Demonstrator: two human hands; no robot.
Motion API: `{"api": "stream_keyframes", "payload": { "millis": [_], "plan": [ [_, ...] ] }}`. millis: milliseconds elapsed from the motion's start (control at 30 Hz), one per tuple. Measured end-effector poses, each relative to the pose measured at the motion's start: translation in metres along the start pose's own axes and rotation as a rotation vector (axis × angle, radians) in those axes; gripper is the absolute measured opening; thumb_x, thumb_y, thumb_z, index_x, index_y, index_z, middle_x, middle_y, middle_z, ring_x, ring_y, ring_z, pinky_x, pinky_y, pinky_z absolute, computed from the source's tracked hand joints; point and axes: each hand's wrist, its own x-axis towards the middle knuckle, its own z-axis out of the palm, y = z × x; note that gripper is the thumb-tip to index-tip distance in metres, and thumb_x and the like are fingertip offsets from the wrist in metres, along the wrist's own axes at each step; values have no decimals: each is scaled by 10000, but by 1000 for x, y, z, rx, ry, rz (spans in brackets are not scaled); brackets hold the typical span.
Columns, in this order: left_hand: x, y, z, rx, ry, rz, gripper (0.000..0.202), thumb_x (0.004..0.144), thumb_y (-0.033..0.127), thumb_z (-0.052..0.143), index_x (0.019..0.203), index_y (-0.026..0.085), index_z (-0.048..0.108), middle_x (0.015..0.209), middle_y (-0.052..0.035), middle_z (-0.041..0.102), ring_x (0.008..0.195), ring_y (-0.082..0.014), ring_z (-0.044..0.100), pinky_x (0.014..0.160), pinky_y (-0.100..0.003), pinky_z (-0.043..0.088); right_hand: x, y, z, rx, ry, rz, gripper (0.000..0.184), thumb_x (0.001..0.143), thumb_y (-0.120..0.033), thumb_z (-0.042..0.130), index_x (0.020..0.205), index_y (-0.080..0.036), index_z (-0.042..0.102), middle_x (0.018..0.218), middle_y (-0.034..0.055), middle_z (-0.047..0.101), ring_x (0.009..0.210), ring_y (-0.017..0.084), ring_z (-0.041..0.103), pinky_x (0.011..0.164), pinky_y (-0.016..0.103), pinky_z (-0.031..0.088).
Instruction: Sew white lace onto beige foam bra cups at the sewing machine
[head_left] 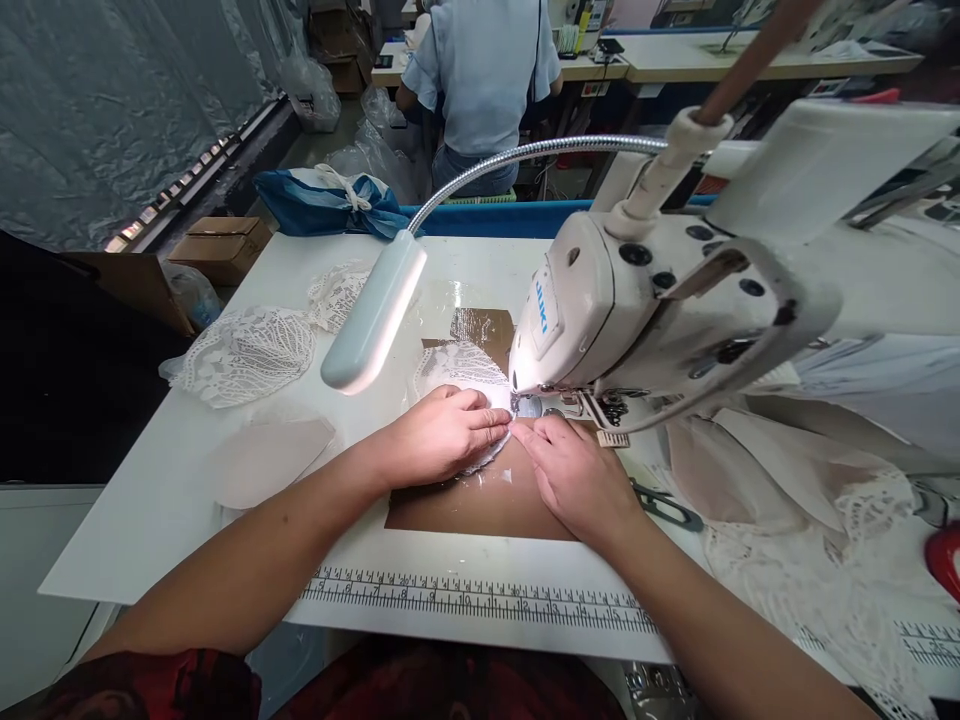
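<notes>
A white lace cup piece (pixel 461 368) lies on the bed of the sewing machine (pixel 574 300), its right edge by the needle area. My left hand (pixel 450 430) rests on the lace piece with fingers stretched out together, pressing it flat. At the lace's edge, just below the needle, my right hand (pixel 577 475) pinches the margin between thumb and curled fingers. Both hands' fingertips nearly meet there. Under them is a brown sheet (pixel 480 510) covered with clear film. The presser foot is partly hidden by the machine head.
Lace cups (pixel 247 355) and a plain beige cup (pixel 274 460) lie at the left. A lamp (pixel 375 315) hangs over the table. Green-handled scissors (pixel 667 507) and a pile of lace pieces (pixel 787 480) are at right. A ruler strip (pixel 480 598) runs along the front; a person (pixel 484 80) sits beyond.
</notes>
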Motion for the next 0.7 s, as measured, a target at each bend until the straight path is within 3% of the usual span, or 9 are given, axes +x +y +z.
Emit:
{"api": "stream_keyframes", "payload": {
  "millis": [300, 500, 700],
  "plan": [
    [3, 4, 3, -55, 32, -65, 310, 953, 258, 449, 1205, 129, 576, 1257, -105, 611, 1041, -218, 543, 861, -352, 434, 0, 2, -2, 46, 28, -7, 409, 825, -78, 436, 1144, -205, 658, 866, 47, 669, 760, 179, 543, 615, 299, 335],
    [3, 1, 3, -63, 49, -19, 217, 951, 241, 462, 1072, 143, 613, 1225, -94, 624, 1039, -207, 554, 864, -344, 435, -4, 5, -2, 132, 0, -107, 380, 834, -68, 434, 1097, -192, 679, 814, 39, 635, 691, 152, 513, 620, 274, 339],
    [2, 0, 2, -34, 15, 7, 223, 941, 210, 474, 1110, 154, 609, 1269, -81, 609, 1061, -223, 550, 867, -364, 440, -5, 6, 1, 140, -22, -124, 405, 827, -72, 436, 1146, -180, 661, 829, 46, 629, 677, 149, 497, 636, 276, 348]
  ]
}}
